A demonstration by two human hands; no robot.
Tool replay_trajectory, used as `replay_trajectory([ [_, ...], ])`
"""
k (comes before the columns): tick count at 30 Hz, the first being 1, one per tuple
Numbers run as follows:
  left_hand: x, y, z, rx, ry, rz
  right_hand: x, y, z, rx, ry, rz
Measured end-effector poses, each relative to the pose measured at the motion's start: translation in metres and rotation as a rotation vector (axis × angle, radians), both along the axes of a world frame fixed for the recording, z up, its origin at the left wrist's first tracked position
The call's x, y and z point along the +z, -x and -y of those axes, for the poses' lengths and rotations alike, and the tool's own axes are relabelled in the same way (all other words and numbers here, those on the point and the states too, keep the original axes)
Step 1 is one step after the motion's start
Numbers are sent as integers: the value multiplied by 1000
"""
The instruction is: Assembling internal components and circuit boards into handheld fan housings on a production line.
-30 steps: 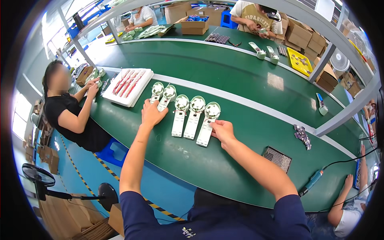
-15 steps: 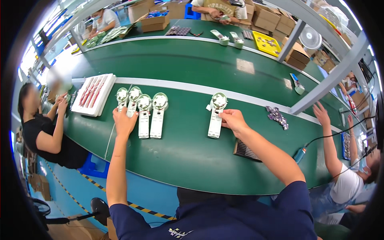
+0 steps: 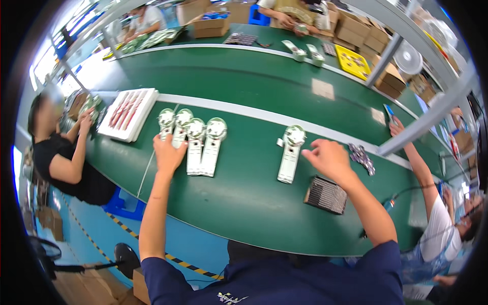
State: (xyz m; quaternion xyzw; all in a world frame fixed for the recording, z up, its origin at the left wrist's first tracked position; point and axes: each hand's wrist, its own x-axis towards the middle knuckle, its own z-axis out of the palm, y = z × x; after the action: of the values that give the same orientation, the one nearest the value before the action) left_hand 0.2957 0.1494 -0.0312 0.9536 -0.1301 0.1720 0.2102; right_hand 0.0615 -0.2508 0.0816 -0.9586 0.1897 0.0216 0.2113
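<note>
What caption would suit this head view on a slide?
Left hand rests on a row of white handheld fan units; right hand hovers beside a lone one on the green belt.

On the surface point(image 3: 244, 203), four fan units point(image 3: 192, 137) lie in a row; left, a tray point(image 3: 129, 113); right, a lone unit point(image 3: 290, 152), then probably a screw box point(image 3: 326, 195).

A single head-worn fisheye looks steeply down, close over the green table point(image 3: 254, 203).

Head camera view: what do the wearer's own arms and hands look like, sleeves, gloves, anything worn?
Both forearms are bare. The left hand and right hand wear no gloves, and no rings or watch are visible. Short dark navy sleeves cover the upper arms only.
</note>
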Motion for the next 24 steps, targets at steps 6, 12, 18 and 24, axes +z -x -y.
replay_trajectory([
  [6, -2, 5, 14, -2, 58, 14, -12, -115, -117, 527, -137, 366],
  [12, 1, 12, 21, 1, 79, 1, -38, -223, -160, 641, -76, -15],
  [18, -1, 12, 16, 10, 94, -4, -26, -233, -169, 791, 198, -175],
  [24, 2, 12, 25, 42, 118, 9, -20, -227, -165, 812, 199, -95],
])
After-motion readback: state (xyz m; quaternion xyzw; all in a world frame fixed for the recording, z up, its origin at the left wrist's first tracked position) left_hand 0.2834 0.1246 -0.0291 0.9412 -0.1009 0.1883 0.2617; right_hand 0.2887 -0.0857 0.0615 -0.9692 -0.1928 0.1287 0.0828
